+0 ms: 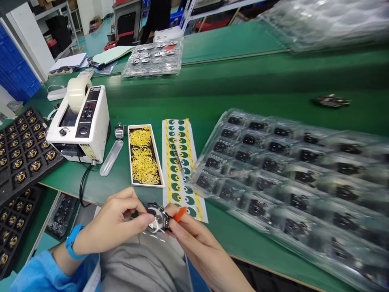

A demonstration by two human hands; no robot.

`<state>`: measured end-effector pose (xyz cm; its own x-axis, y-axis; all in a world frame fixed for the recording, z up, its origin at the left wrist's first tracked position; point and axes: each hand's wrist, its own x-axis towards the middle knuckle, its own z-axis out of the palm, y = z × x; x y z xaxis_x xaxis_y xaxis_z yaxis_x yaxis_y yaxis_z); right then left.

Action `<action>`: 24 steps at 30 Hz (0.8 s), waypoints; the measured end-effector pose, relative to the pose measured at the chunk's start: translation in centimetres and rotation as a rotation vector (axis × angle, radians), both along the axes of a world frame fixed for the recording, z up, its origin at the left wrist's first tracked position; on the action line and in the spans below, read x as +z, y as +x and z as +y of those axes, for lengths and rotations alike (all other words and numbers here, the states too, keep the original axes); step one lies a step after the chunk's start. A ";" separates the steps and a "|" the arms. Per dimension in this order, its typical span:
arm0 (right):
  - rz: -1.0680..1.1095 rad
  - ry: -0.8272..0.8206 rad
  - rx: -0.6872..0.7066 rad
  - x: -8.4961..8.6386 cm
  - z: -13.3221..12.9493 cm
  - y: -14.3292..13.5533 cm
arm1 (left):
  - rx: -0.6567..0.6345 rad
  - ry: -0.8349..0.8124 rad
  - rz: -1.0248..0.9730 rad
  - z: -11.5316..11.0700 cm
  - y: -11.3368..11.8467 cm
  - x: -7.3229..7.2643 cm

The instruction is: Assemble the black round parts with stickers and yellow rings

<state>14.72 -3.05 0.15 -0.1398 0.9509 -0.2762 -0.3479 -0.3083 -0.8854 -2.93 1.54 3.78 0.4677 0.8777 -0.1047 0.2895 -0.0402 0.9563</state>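
Low at the table's front edge, above my lap, both hands meet at a small round black-and-silver watch case (158, 218). My left hand (120, 221) grips its left side, the thumb pressed on the shiny face. The fingers of my right hand (194, 235) pinch its right edge. A flat orange tab (180, 214) sticks out between the right thumb and fingers; its lower end is hidden. Just beyond the hands lies a sheet of yellow and green adhesive cut-outs (173, 170), with tweezers (176, 156) on it. Beside it stands a white-rimmed box (131, 162) of thin yellow rings (144, 158).
Blurred clear trays of dark parts (267, 227) spread across the right. A white tape dispenser (88, 134), a metal tally counter (120, 130) and a clear plastic tube (111, 158) stand left. Black foam trays (36, 178) overhang the left edge. Another part tray (152, 69) sits behind.
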 end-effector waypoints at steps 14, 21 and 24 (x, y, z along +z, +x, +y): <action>-0.082 0.082 -0.008 -2.5 -0.2 1.0 | 0.256 0.253 0.340 -0.3 -0.6 -0.2; -0.001 0.080 0.037 -2.0 0.1 0.7 | 0.208 0.537 -0.055 -0.7 -0.2 -0.7; 0.010 0.014 -0.025 -1.5 -0.3 -0.2 | 0.048 0.498 -0.111 -0.2 0.8 -1.7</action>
